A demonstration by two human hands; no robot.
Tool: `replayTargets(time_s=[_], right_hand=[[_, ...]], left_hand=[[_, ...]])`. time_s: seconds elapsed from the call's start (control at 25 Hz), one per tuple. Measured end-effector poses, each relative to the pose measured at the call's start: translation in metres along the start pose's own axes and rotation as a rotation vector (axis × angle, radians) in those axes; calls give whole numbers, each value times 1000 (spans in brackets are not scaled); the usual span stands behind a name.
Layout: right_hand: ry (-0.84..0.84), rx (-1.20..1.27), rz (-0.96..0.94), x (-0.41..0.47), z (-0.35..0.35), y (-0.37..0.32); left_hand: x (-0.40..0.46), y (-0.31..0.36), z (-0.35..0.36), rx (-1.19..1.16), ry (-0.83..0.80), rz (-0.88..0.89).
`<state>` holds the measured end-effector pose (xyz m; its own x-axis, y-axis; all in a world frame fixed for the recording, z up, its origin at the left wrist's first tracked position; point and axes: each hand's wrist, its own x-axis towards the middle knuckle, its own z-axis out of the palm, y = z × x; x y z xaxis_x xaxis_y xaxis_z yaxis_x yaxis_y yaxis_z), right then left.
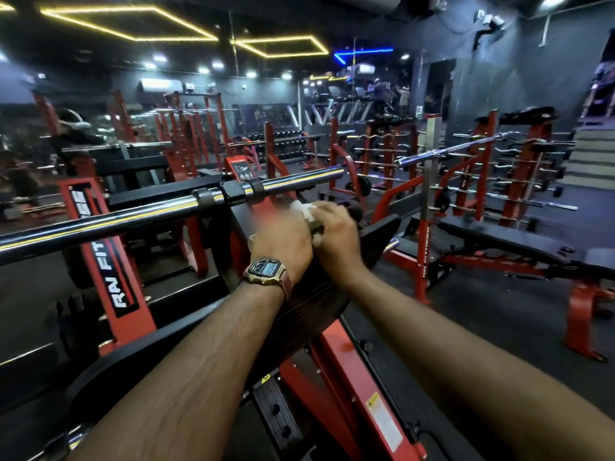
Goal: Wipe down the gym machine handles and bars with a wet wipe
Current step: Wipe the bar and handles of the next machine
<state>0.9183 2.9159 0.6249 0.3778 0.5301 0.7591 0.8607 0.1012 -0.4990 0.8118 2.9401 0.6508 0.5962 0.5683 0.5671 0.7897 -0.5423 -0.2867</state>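
1. The red and black gym machine (109,261) fills the lower left, with a long chrome bar (100,224) crossing it.
2. A black handle (353,212) sticks out just below the bar's right end.
3. The left hand (283,241), with a wristwatch (266,271), curls beside that handle; what it grips is blurred.
4. The right hand (336,234) grips the handle.
5. A white wet wipe (304,207) is bunched on the handle between both hands.

Two hands: left hand (283,239), right hand (336,236). One wipe (304,207). One handle (352,211). One watch (265,269). Two long chrome bars: near bar (133,217), far bar (452,149). One flat bench (492,236). Rack bars too blurred to count.
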Motion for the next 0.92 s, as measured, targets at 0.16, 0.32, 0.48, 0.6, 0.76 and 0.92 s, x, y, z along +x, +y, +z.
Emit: replayTargets(time_s=[0.16, 0.32, 0.48, 0.6, 0.76, 0.92], right_hand=[[53, 14, 55, 6, -15, 18], [126, -33, 134, 7, -4, 6], [127, -9, 26, -9, 3, 17], [226, 18, 238, 17, -10, 33], [124, -19, -44, -1, 1, 26], [243, 152, 243, 28, -16, 64]], left_hand=[[2, -2, -2, -60, -35, 36], [5, -2, -5, -116, -46, 0], [8, -2, -2, -115, -46, 43], [18, -1, -1, -185, -72, 18], [31, 5, 5, -223, -91, 14], [38, 9, -1, -149, -140, 35]])
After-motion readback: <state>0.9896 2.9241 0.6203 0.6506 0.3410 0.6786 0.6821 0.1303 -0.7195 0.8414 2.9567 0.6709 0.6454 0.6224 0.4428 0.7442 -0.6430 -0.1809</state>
